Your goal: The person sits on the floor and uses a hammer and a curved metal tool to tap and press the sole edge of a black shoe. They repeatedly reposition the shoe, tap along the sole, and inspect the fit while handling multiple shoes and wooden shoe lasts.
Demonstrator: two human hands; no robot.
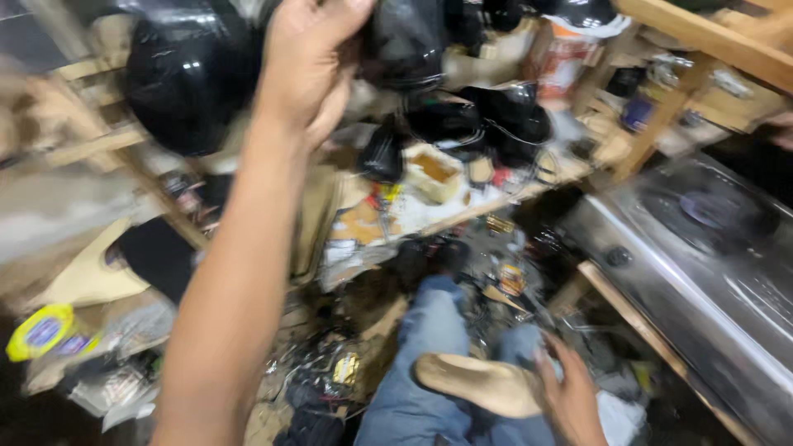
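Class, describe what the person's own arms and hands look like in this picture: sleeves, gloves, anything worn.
Both are bare. The left hand and its long forearm show no sleeve, glove, watch or ring. The right hand is also ungloved, with no sleeve visible at the wrist. The picture is blurred, so small details cannot be told.

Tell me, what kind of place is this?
Probably a small, cluttered workshop or storeroom. Rough wooden shelves are crammed with black plastic bags, a steel stove stands at the right, and the right hand holds a tan sole-shaped piece.
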